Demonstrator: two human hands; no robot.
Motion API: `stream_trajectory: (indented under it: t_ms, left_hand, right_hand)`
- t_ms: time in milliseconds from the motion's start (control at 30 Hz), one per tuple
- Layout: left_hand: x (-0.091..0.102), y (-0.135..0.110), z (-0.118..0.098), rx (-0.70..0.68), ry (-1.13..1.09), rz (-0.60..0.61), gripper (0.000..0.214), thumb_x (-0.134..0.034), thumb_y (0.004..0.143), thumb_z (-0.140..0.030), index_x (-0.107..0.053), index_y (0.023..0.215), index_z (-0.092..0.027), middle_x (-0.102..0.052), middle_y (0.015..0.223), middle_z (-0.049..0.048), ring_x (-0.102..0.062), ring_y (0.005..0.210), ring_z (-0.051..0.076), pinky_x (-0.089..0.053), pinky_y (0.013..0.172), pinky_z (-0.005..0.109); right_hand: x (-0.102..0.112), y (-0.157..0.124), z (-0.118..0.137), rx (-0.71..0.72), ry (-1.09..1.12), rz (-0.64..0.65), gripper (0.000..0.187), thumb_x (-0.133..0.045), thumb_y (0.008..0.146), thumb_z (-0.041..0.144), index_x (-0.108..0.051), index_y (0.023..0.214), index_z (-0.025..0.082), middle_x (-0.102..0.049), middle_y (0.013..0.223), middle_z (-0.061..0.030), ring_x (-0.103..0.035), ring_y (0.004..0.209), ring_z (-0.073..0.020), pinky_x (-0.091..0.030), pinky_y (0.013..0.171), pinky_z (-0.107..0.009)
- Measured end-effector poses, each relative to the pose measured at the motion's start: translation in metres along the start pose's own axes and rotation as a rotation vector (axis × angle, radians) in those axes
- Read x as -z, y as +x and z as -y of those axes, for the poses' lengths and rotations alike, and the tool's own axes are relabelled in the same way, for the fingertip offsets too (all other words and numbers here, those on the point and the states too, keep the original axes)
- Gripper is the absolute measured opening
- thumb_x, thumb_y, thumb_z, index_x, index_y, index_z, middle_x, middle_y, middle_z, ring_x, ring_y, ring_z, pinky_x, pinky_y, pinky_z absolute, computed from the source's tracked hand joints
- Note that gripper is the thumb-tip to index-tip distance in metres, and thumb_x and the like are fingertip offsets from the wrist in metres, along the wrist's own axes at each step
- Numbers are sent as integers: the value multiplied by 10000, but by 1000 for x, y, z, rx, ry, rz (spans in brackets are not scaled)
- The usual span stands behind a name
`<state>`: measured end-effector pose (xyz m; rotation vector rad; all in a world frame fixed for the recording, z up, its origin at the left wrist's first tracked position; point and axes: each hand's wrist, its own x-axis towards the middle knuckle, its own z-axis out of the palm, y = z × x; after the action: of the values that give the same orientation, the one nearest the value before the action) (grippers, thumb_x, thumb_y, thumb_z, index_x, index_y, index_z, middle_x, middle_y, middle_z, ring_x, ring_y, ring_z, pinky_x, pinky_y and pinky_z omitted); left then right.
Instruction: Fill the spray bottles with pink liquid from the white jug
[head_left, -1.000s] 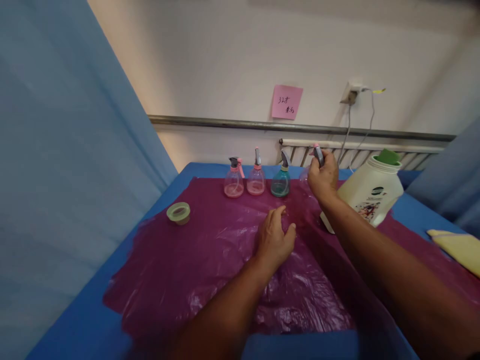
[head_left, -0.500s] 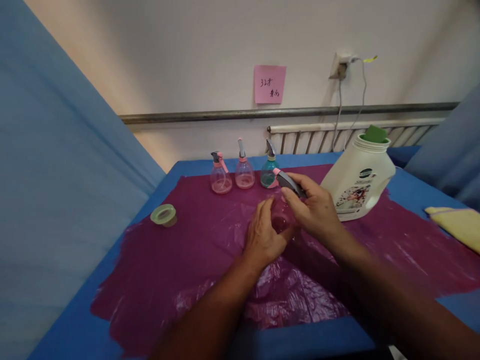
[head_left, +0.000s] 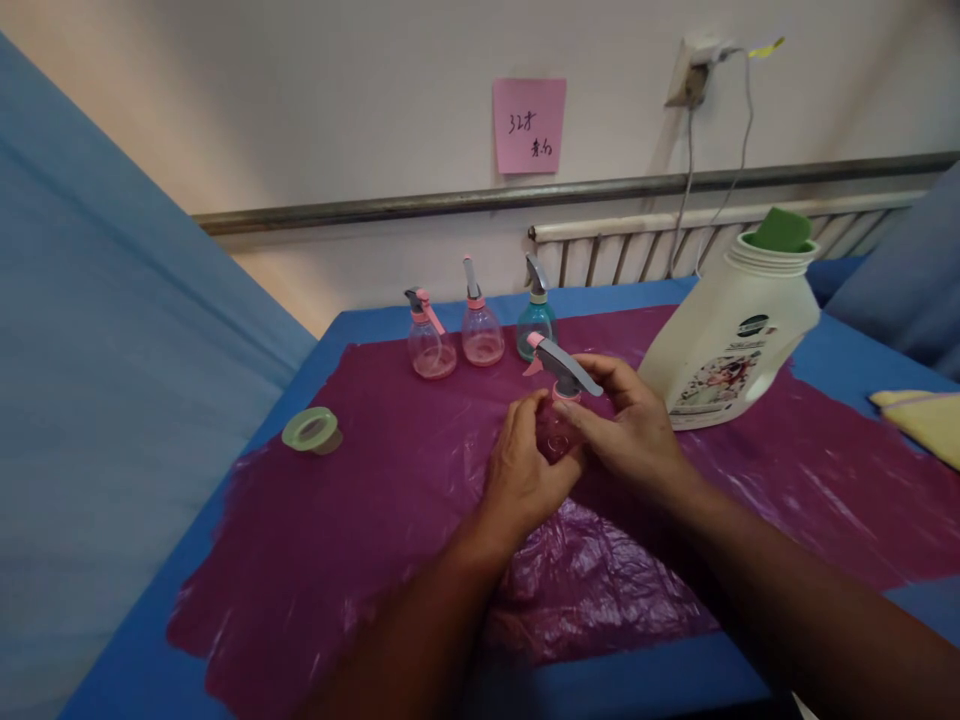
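A clear spray bottle (head_left: pixel 556 440) with a grey and pink trigger head stands on the purple plastic sheet between my hands. My left hand (head_left: pixel 523 465) is wrapped round its body from the left. On the other side, my right hand (head_left: pixel 630 420) grips around the pink collar below the trigger head, thumb in front. My fingers cover much of the bottle. Behind it stand two clear spray bottles (head_left: pixel 431 350) (head_left: pixel 481 335) with pink collars and some pinkish liquid, and a teal spray bottle (head_left: pixel 537 325).
A large cream jug (head_left: pixel 724 340) with a green piece in its mouth stands right of my right hand. A small green lid or cup (head_left: pixel 310 430) lies to the left. A yellow cloth (head_left: pixel 919 425) is at the right edge. Blue curtains (head_left: pixel 112 400) hang at the left; a metal rail (head_left: pixel 420 203) runs along the wall.
My right hand has moved down from the grey trigger head to the bottle's collar, and the head now shows fully. My left hand stays round the body. The view has tilted slightly down.
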<state>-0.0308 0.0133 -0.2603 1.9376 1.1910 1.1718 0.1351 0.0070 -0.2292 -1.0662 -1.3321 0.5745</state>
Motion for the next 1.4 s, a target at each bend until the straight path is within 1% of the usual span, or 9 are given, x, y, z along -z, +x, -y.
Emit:
stream_trajectory:
  t_ms: [167,300,433,600,733,933,1133,1267,1400]
  left_hand:
    - [1,2,2,-50,27,55,749,-917,896,-319,-579,1563,-318,-669,1562,104,-649,1478,352,-542,1260,585]
    - [1,2,1,-73,34,47,681,-891,917,-308,-610,1538,-314,-670,1559,95,-636,1492,337,-533,1274,561]
    - [1,1,0,-52,2,40,718,-880,895,-267,-585,1548,-313,-687,1518,89,-674,1431,325,-564,1229,534]
    - [0,0,-2,-16,-20,19,761,-867,849,-200,-568,1543,-290,-681,1527,102,-679,1418,326,-563,1211,528]
    - [1,0,-4,-3,-11,32,763,-893,854,-237,-564,1541,-277,-668,1550,122,-649,1460,347,-535,1242,561]
    - [1,-1,1,-26,2,58,734,-850,905,-299,-549,1574,-280,-639,1588,138,-628,1485,366,-517,1258,603]
    - [1,-1,1,-50,-24,59,773,-900,878,-318,-546,1564,-280,-646,1571,138,-641,1482,359,-524,1263,577]
    - [1,-2,-3,-19,-19,57,776,-909,866,-283,-560,1559,-295,-643,1573,126,-624,1511,358,-499,1298,580]
    - [0,-2,-4,-12,-24,51,773,-909,859,-284,-561,1549,-297,-657,1550,112,-636,1489,351,-511,1284,579]
  right_hand:
    - [1,-5,-4,-36,135,109,650,-749,1046,352,-532,1659,345,-781,1390,-85,-745,1315,-267,-559,1224,-560]
    - [-3,-4,-6,-15,113,23,828,-867,931,321,-505,1674,380,-731,1382,-64,-714,1314,-266,-549,1238,-558]
    - [-6,-3,-6,-7,116,-42,772,-876,921,341,-549,1620,372,-730,1216,-38,-731,1181,-255,-581,1193,-556]
    - [2,-8,-4,-71,147,98,744,-745,1044,384,-457,1730,376,-726,1465,-109,-706,1357,-302,-592,1181,-564]
    - [10,-8,-1,18,107,49,538,-660,1102,454,-589,1626,355,-717,1477,-104,-700,1362,-298,-550,1227,-569]
    - [3,-7,22,143,-239,29,827,-942,853,449,-610,1602,330,-722,1468,-116,-686,1352,-354,-544,1225,-607]
    - [8,-7,27,129,-246,43,639,-704,968,232,-651,1598,324,-758,1488,-97,-748,1311,-314,-590,1185,-559]
    - [22,-1,16,45,-165,-14,694,-739,959,245,-614,1638,319,-756,1509,-95,-755,1302,-299,-617,1131,-516]
    - [23,4,11,-4,-101,-12,448,-767,987,326,-748,1432,282,-829,1290,-79,-785,1138,-269,-638,1038,-464]
